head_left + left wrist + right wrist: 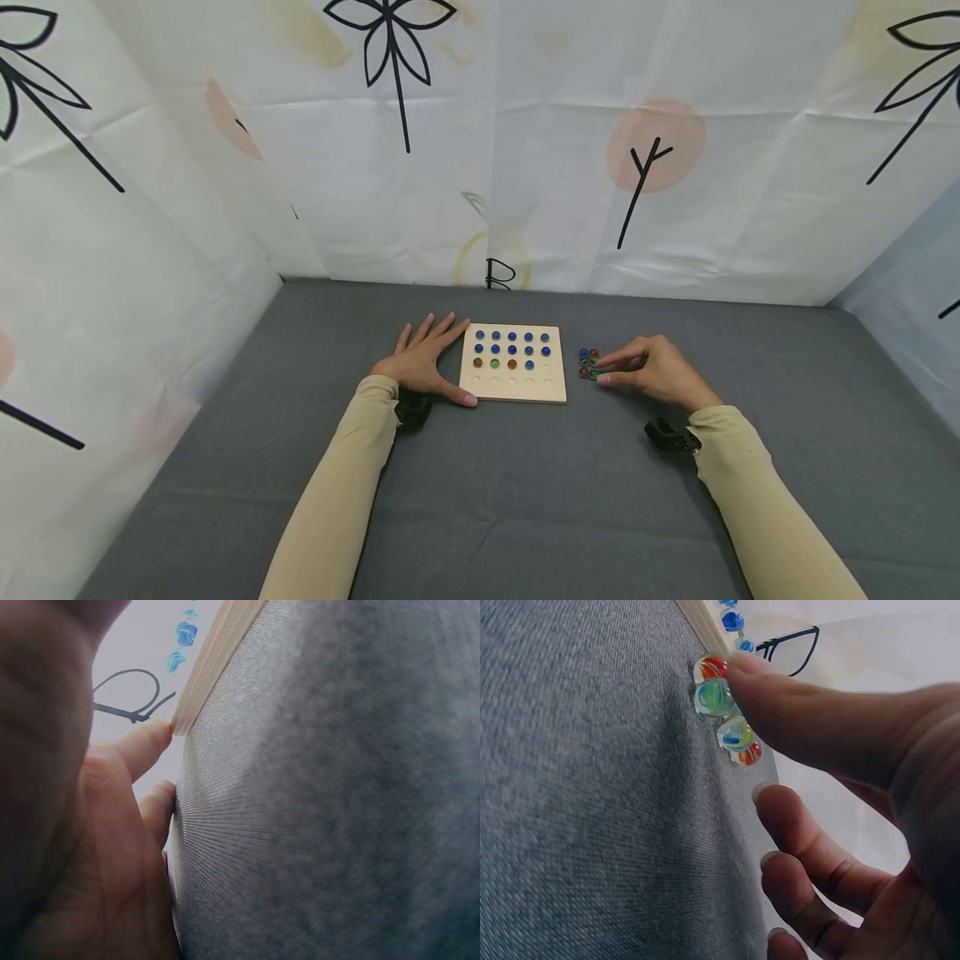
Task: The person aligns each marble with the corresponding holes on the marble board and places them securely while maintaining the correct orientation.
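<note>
A pale wooden board (513, 392) lies on the grey cloth, with rows of round hollows. Blue marbles (512, 349) fill its two far rows; the third row holds brownish-red, green and blue marbles, and the hollows nearest me are bare. My left hand (423, 367) is spread along the board's left side, index fingertip at the far corner and thumb at the near one. Right of the board sits a small cluster of glass marbles, among them a green marble (715, 697) and a red marble (709, 668). My right hand (656, 371) reaches this cluster, thumb and index fingertips apart right beside it.
Grey cloth (487, 500) covers the table around the board. White fabric walls (555, 192) printed with leaf and branch drawings rise behind and at both sides. Dark wrist-worn devices (671, 436) sit below both hands.
</note>
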`<state>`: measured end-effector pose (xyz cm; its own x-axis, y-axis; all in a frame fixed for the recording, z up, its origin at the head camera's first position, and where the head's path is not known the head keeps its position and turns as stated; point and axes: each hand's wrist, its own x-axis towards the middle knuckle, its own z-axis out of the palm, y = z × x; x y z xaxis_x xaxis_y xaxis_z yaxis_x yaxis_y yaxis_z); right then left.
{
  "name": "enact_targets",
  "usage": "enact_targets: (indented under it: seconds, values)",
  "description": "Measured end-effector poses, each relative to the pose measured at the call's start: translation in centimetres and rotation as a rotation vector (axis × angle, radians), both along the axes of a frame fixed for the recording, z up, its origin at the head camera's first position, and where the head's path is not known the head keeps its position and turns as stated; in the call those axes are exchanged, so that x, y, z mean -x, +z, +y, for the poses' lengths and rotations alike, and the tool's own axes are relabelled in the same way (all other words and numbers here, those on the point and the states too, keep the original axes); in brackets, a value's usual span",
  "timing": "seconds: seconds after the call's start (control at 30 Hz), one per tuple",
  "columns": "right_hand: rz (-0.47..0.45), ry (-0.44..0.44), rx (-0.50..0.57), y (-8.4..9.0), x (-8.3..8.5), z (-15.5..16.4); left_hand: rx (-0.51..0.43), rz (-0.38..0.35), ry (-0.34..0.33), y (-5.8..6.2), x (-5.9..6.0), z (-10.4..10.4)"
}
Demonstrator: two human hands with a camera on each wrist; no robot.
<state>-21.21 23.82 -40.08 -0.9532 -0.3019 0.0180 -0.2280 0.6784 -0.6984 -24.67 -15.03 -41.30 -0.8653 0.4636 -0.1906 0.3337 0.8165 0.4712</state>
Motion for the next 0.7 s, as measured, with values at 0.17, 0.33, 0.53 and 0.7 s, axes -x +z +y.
enact_targets:
  seconds: [0.17,0.33,0.53,0.7]
  values:
    - [0.010,0.029,-0.024,-0.24,0.17,0.22,0.003,0.001,-0.001,0.15,-0.11,-0.05]
    - [0.002,0.050,-0.039,-0.46,0.29,0.41,0.006,-0.001,-0.002,0.29,-0.22,-0.07]
    - [-0.010,0.052,-0.045,-0.59,0.35,0.32,0.003,-0.002,0.000,0.34,-0.28,-0.07]
    - [0.000,0.042,-0.058,-0.67,0.34,0.09,-0.007,0.003,-0.005,0.41,-0.30,-0.03]
